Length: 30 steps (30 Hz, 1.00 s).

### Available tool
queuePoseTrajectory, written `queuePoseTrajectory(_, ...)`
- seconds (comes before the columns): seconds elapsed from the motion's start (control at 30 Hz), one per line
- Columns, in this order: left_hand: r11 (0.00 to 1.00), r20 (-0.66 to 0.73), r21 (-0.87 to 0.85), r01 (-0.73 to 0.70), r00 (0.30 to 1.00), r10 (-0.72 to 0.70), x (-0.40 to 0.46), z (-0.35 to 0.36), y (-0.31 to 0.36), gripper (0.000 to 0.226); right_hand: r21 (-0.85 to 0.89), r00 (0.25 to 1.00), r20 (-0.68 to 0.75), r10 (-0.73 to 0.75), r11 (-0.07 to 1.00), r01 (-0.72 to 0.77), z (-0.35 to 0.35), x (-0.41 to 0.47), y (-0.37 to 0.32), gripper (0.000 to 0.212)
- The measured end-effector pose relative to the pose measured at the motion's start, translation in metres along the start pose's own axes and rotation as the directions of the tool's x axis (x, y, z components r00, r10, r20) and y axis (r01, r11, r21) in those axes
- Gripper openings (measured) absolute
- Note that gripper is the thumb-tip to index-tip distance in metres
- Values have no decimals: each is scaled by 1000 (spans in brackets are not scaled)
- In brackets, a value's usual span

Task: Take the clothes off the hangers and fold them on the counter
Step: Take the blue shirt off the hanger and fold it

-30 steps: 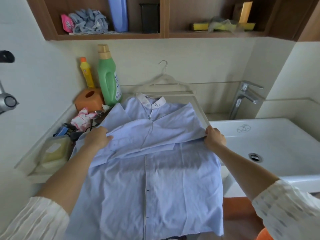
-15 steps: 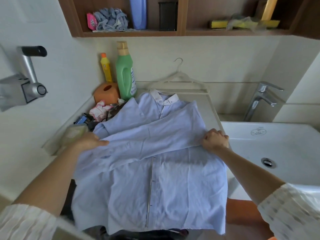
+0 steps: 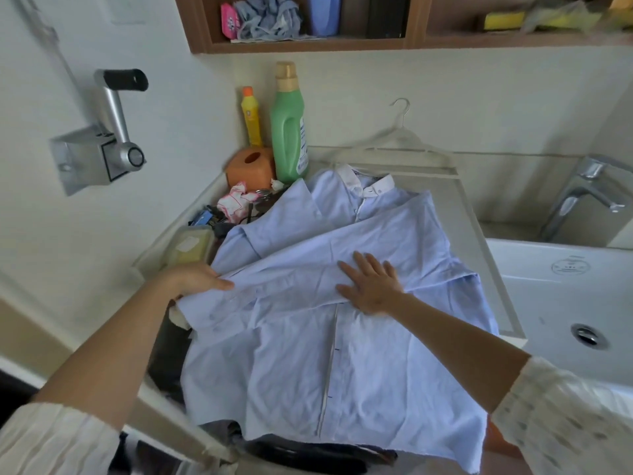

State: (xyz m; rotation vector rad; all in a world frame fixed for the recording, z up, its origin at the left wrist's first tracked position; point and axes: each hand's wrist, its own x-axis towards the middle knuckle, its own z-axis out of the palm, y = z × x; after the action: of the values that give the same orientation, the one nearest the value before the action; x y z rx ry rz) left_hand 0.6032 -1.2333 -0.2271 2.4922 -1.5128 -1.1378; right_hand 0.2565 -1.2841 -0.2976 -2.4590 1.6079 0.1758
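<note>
**Sleeve folded across, ready to smooth**

My left hand (image 3: 195, 281) pinches the cuff end of the sleeve (image 3: 308, 269), with my thumb lying on top of the cloth and my other fingers hidden under it. My right hand (image 3: 371, 287) is flat and spread out, pressing down on the same sleeve near the middle of the shirt (image 3: 342, 354). It holds nothing; it just pushes.

The sleeve is the thing that matters for my next move. It lies like a long band across the chest of the shirt, running from about 2 o'clock, up by the shoulder, down to about 8 o'clock, where my left hand has the end. From my right hand, the loose end is at 9 o'clock, so my left hand is the nearer one to it. I think I should lay that end down flat and then fold the bottom of the shirt up.

The shirt is light blue, thin and soft, with lots of little wrinkles. It has a white collar (image 3: 366, 181) at 12 o'clock and a white strip of buttons down the front. It lies face up on the pale counter (image 3: 479, 234), and its bottom edge hangs over the near side at 6 o'clock, so it could slip.

A clear plastic hanger (image 3: 400, 142) stands behind the collar, bare. A green bottle (image 3: 289, 132), a yellow bottle (image 3: 251, 118) and an orange holder (image 3: 251, 166) sit at 11 o'clock. The white sink (image 3: 565, 303) is at 3 o'clock.
</note>
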Motion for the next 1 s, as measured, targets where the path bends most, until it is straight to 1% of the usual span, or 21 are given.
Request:
queuePoseTrajectory(0.07, 994, 38, -104, -17, 999, 21, -3, -11, 3, 55, -11, 1000, 10, -10, 1000, 10, -3, 2, 0, 64)
queuePoseTrajectory(0.13, 968, 23, -219, -119, 992, 127, -11, -19, 19, 33, -18, 1000, 7, -19, 1000, 19, -5, 3, -1, 65)
queuePoseTrajectory(0.17, 931, 3, -305, -201, 977, 212, -15, -25, 32, 27, -17, 1000, -5, -17, 1000, 17, -5, 4, -2, 66)
queuePoseTrajectory(0.2, 864, -10, -415, -285, 951, 308, -20, -28, 46, 31, -14, 1000, -16, -19, 1000, 19, -3, 4, -3, 67)
queuePoseTrajectory(0.27, 659, -7, -654, -371, 875, 485, -25, -35, 78, 43, -9, 998, -44, -37, 999, 36, 0, 3, -3, 76)
queuePoseTrajectory(0.3, 569, -9, -733, -372, 842, 539, -25, -37, 93, 43, -6, 997, -54, -59, 998, 59, 0, 2, -3, 83)
queuePoseTrajectory(0.37, 470, 3, -811, -348, 801, 598, -19, -35, 130, 36, 14, 994, -57, -94, 995, 95, -2, -3, 0, 92)
queuePoseTrajectory(0.43, 441, 54, -854, -276, 796, 603, -10, -23, 171, 37, 47, 989, -57, -134, 989, 137, -3, -6, 9, 96)
queuePoseTrajectory(0.5, 395, 52, -889, -231, 806, 589, 5, -6, 208, 41, 119, 983, -107, -151, 979, 164, -5, -6, 22, 88)
queuePoseTrajectory(0.57, 362, 41, -909, -206, 820, 571, 23, 11, 233, 37, 185, 977, -192, -93, 974, 129, -7, -5, 38, 79)
queuePoseTrajectory(0.6, 360, 54, -916, -176, 836, 546, 32, 23, 242, 31, 191, 972, -233, -25, 979, 71, -8, -6, 48, 78)
queuePoseTrajectory(0.63, 401, 39, -896, -193, 863, 503, 41, 34, 245, 26, 174, 961, -274, 36, 985, 13, -9, -7, 55, 78)
queuePoseTrajectory(0.67, 486, 9, -841, -239, 892, 453, 51, 49, 245, 31, 152, 948, -301, 99, 987, -55, -8, -11, 62, 75)
queuePoseTrajectory(0.7, 632, -58, -704, -325, 913, 404, 60, 65, 240, 50, 139, 940, -302, 160, 983, -122, -4, -15, 68, 69)
queuePoseTrajectory(0.73, 789, -126, -444, -424, 902, 414, 68, 80, 232, 63, 133, 939, -270, 212, 974, -182, 1, -17, 73, 62)
queuePoseTrajectory(0.77, 865, -168, -105, -490, 866, 470, 75, 96, 222, 67, 140, 942, -219, 252, 964, -225, 6, -19, 76, 58)
queuePoseTrajectory(0.8, 841, -173, 204, -502, 827, 535, 81, 109, 214, 65, 145, 944, -183, 274, 957, -250, 9, -19, 77, 58)
queuePoseTrajectory(0.83, 789, -158, 401, -465, 814, 559, 85, 119, 205, 66, 142, 946, -167, 279, 956, -256, 11, -19, 76, 58)
queuePoseTrajectory(0.87, 759, -140, 495, -422, 824, 549, 89, 123, 200, 69, 132, 949, -157, 275, 958, -255, 11, -17, 76, 58)
queuePoseTrajectory(0.93, 764, -120, 533, -364, 861, 494, 92, 122, 202, 78, 125, 955, -138, 262, 961, -246, 9, -15, 78, 59)
queuePoseTrajectory(1.0, 759, -150, 563, -328, 862, 484, 87, 118, 210, 80, 134, 968, -103, 227, 968, -212, 3, -19, 84, 62)
